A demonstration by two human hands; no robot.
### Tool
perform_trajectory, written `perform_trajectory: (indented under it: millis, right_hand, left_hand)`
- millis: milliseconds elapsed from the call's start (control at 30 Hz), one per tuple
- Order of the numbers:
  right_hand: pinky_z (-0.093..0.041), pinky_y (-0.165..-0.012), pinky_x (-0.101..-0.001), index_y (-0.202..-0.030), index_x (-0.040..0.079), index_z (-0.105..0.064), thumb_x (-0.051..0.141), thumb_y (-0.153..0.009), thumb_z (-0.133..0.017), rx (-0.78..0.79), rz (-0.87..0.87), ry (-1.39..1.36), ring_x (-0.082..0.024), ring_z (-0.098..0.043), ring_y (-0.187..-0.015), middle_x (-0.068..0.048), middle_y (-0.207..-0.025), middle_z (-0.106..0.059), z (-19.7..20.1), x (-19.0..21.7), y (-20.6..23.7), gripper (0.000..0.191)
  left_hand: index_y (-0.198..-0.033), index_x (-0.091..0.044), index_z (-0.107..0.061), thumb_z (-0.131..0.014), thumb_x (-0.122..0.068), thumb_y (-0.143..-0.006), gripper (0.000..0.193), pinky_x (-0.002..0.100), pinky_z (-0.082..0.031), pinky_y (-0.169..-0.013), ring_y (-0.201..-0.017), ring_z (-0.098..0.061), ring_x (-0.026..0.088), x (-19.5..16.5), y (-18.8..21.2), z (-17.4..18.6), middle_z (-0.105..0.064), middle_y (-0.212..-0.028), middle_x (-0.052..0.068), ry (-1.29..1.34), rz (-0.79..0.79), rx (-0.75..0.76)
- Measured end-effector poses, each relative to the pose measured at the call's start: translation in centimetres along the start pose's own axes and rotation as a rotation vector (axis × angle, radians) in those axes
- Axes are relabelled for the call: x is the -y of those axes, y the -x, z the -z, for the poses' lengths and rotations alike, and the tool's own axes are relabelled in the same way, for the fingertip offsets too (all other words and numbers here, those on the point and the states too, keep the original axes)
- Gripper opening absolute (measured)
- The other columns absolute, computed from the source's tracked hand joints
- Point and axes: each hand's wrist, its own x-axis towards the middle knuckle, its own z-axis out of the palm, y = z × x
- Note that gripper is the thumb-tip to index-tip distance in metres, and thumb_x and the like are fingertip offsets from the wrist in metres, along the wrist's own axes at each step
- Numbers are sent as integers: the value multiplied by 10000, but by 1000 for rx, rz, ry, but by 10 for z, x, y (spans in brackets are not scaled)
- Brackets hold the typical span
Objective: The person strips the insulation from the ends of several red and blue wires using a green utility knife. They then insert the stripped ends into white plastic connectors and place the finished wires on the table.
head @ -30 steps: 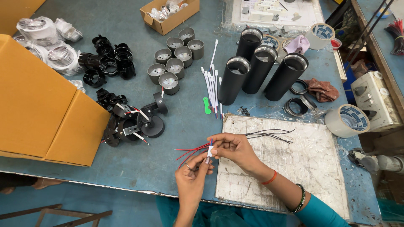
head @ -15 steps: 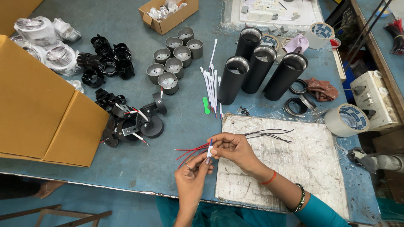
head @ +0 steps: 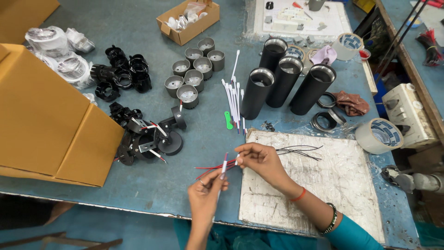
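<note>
We see a blue surface point(head: 152, 185) carrying, at its left edge, one big cardboard box point(head: 46, 125) with open flaps. Beside the hands lies one white mat point(head: 333, 185), scuffed and grey-streaked, with a few black wires point(head: 300, 150) on its top edge. Four black tubes point(head: 284, 81) stand upright near the middle, packed close; two black rings point(head: 326, 121) and one brown rag point(head: 351, 103) lie just to their right. We count two tape rolls point(head: 379, 135), one by the mat and one farther back. One small open carton point(head: 187, 18) sits at the far edge. Seven grey cups point(head: 194, 76) cluster left of the tubes, touching one another. Two heaps of black parts point(head: 122, 74) lie between cups and box; we cannot count the pieces. A bundle of white sleeves point(head: 234, 99) lies beside the tubes, number unclear, with one green tag point(head: 228, 120) touching it. Our right hand point(head: 261, 159) has its fingers point(head: 240, 149) pinched on the red wires point(head: 210, 167), which hang just above the surface at the mat's left edge. Our left hand point(head: 208, 196) has its fingers closed on one white sleeve point(head: 224, 164), upright and touching those wires. We make out about three red wires, fanned leftward.
</note>
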Motion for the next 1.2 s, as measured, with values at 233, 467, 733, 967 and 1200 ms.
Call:
perform_trajectory:
  millis: [233,467,733,967,1200]
  right_hand:
    - [-581,-669,-268,-1103,55,-766,75,-907,-711,10,201,624,-155,-728,-765,-61,-953,-776,-11,16,-39,205]
    - [-563,-846,-385,-1098,66,-742,-17,-791,-656,49,674,1305,-334,-681,-1025,-102,-1164,-720,-23,49,-99,329]
    - [-561,-832,-357,-935,63,-701,53,-798,-623,480,652,1701,-248,-645,-1051,-37,-1024,-701,-24,75,-120,158]
    - [-557,-767,-356,-796,69,-646,84,-781,-669,573,840,1720,-248,-636,-989,-42,-891,-658,-25,89,-135,31]
    - [-517,-665,-317,-998,22,-719,113,-865,-745,373,308,1066,-177,-668,-737,-75,-810,-723,-23,80,-131,163]
  left_hand:
    - [-1117,45,-774,-695,-49,-923,230,234,-581,-694,-747,-697,105,-11,-39,34,-743,-868,66,-172,-88,-28]
    - [-1125,60,-764,-695,-57,-920,246,233,-582,-714,-754,-710,106,-20,-52,45,-760,-851,70,-121,-69,-10]
    - [-1119,69,-766,-710,-57,-909,252,242,-576,-699,-744,-700,119,-23,-50,53,-755,-843,79,-22,28,-3]
    - [-1113,63,-770,-711,-61,-906,249,247,-587,-698,-744,-707,123,-21,-53,54,-757,-849,85,1,35,10]
    - [-1113,46,-771,-716,-62,-899,246,250,-598,-699,-735,-695,107,-20,-54,56,-745,-845,75,39,15,15]
